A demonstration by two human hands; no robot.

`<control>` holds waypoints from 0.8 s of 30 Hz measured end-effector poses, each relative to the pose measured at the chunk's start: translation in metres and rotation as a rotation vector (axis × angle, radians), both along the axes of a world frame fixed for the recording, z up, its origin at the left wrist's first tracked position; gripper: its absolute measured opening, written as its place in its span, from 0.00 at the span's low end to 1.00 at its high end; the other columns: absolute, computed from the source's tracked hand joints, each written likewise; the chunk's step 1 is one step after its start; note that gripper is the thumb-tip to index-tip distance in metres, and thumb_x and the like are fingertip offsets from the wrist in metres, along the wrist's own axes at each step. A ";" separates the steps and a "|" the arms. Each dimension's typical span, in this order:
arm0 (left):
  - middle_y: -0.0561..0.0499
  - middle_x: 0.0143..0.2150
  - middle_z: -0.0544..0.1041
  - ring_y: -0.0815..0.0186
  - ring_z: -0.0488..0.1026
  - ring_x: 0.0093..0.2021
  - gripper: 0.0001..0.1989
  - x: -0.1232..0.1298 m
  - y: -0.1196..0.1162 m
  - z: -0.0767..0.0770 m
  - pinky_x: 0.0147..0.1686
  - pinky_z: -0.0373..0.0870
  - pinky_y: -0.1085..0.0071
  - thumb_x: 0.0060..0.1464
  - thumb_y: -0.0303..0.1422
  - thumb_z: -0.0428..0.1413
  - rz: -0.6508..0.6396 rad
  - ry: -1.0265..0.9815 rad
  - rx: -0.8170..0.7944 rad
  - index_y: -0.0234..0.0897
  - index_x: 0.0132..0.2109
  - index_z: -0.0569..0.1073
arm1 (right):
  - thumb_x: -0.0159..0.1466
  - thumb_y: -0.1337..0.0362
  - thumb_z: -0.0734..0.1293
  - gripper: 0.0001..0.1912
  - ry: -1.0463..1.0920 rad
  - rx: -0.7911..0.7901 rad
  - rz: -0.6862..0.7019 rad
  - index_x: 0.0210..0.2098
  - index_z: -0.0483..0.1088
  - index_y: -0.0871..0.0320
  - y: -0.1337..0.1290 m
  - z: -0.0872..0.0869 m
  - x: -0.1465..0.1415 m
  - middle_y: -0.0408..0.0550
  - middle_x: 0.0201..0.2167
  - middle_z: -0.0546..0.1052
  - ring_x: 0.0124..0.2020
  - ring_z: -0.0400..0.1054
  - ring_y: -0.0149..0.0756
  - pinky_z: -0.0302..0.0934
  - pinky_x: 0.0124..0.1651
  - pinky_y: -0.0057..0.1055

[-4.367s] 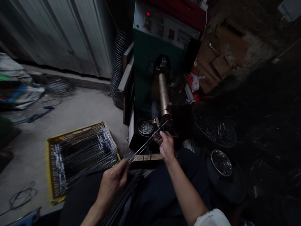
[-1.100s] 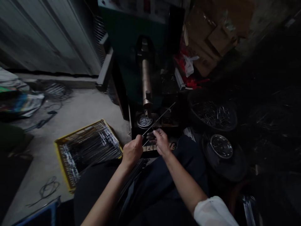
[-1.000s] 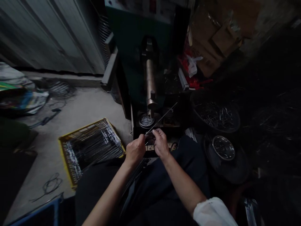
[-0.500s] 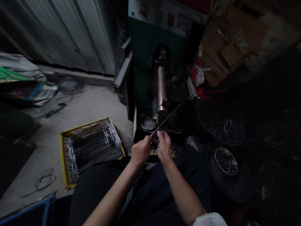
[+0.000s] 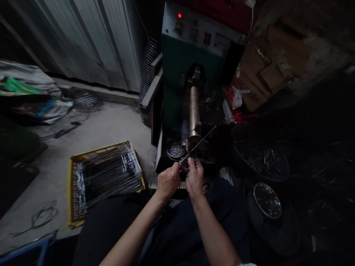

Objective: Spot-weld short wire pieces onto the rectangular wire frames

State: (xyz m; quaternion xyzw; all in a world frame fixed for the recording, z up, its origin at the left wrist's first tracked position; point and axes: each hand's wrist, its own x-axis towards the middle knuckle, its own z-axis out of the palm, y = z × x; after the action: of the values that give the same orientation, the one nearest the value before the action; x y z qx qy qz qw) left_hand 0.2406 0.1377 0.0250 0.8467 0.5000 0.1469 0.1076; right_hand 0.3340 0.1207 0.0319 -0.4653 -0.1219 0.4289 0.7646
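Note:
A thin metal rod (image 5: 198, 144) slants up and to the right, its far end beyond the brass-coloured cylinder of a machine (image 5: 194, 111). My left hand (image 5: 168, 181) is closed around the near end of this rod. Beside it, my right hand (image 5: 194, 179) is closed in a pinch close to the rod; what lies between its fingertips is too dark and small to make out. The rod passes by the lower tip of the cylinder; whether they touch I cannot tell. Just left of that tip stands a round dish (image 5: 168, 153) filled with small shiny metal bits.
A yellow crate (image 5: 72, 218) of long metal rods sits on the floor at left. To the right are a dark basin (image 5: 284, 173) with metal pieces and a round shiny dish (image 5: 267, 200). Cardboard (image 5: 274, 70) leans behind. A wire coil (image 5: 149, 70) stands beside the machine.
The view has tilted up slightly, and a red light on the machine panel now shows lit. Both hands keep nearly the same hold and place by the rod.

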 end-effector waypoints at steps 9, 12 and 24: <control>0.46 0.26 0.78 0.56 0.79 0.29 0.10 0.001 0.004 0.000 0.23 0.60 0.68 0.64 0.25 0.44 0.014 -0.020 0.031 0.35 0.39 0.71 | 0.52 0.57 0.75 0.17 0.032 0.009 0.007 0.34 0.67 0.58 0.005 0.003 0.000 0.41 0.29 0.78 0.30 0.74 0.31 0.70 0.34 0.28; 0.46 0.26 0.78 0.56 0.79 0.29 0.10 0.000 0.006 0.000 0.23 0.60 0.68 0.63 0.25 0.45 0.017 -0.022 0.039 0.35 0.39 0.70 | 0.51 0.58 0.75 0.17 0.034 0.001 0.003 0.34 0.67 0.58 0.008 0.003 0.001 0.41 0.29 0.77 0.28 0.73 0.31 0.69 0.34 0.28; 0.46 0.28 0.78 0.56 0.78 0.29 0.11 -0.003 0.012 0.002 0.23 0.60 0.67 0.65 0.27 0.43 -0.024 0.010 0.034 0.35 0.40 0.70 | 0.57 0.57 0.70 0.11 -0.055 -0.066 0.067 0.29 0.66 0.55 0.009 0.007 0.003 0.41 0.26 0.75 0.24 0.70 0.31 0.65 0.27 0.26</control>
State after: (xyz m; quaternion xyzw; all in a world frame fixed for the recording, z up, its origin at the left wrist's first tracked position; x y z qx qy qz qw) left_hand 0.2377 0.1493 0.0265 0.8549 0.4879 0.1500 0.0924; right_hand 0.3370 0.1295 0.0394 -0.4976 -0.1444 0.4451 0.7304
